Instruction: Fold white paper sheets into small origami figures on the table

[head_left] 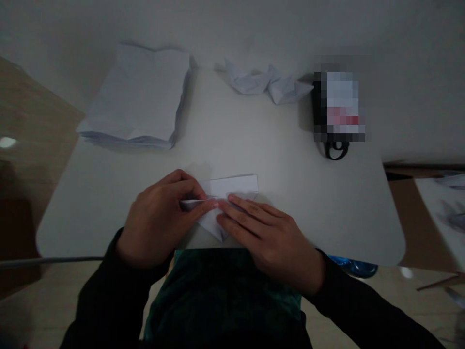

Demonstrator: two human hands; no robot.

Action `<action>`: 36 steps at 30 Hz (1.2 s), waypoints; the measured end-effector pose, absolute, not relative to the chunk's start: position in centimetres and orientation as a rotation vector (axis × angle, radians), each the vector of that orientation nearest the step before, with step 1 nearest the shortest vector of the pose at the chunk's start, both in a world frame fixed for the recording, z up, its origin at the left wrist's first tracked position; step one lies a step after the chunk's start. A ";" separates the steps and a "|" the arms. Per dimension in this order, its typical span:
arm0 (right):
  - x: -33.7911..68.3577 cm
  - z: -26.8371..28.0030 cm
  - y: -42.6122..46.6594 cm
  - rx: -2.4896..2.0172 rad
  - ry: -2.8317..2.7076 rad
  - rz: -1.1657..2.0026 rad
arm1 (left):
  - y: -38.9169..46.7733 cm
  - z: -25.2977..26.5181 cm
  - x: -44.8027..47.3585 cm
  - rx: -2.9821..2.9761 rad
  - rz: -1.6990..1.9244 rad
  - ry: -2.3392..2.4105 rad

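A folded sheet of white paper [232,185] lies near the table's front edge, its lower part coming to a point toward me. My left hand [163,213] pinches a raised flap on the paper's left side between thumb and fingers. My right hand [269,232] lies over the right part of the paper, fingers stretched out and pressing on it. The tips of the right fingers are close to the left thumb. Parts of the folds are hidden under both hands.
A stack of white paper [141,97] sits at the table's back left. Two folded paper shapes [269,85] stand at the back, beside a black object with a strap [337,151], its upper part pixelated. The white table [319,194] meets a wall behind.
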State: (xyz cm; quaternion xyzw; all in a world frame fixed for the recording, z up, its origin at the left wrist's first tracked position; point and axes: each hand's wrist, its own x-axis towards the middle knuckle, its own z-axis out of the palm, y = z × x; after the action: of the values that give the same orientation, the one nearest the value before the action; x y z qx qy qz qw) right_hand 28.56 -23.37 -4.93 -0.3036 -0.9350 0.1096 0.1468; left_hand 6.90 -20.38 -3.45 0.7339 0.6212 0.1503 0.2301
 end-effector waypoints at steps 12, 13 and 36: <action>28.8 -5.1 -22.5 -0.703 -2.802 0.040 | -20.2 -3.5 7.1 1.970 0.468 1.758; 28.8 -5.2 -22.6 -0.713 -2.797 0.021 | -20.2 -3.5 7.1 1.971 0.476 1.750; 28.5 -5.4 -23.2 -0.749 -2.744 0.028 | -28.5 -8.0 6.3 2.778 0.817 1.306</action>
State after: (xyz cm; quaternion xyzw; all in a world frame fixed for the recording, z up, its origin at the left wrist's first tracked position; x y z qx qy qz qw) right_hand 28.45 -23.21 -5.40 -0.2605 -0.9540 0.0099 0.1478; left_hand 6.33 -28.55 -8.05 0.8744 0.4111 0.2572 -0.0174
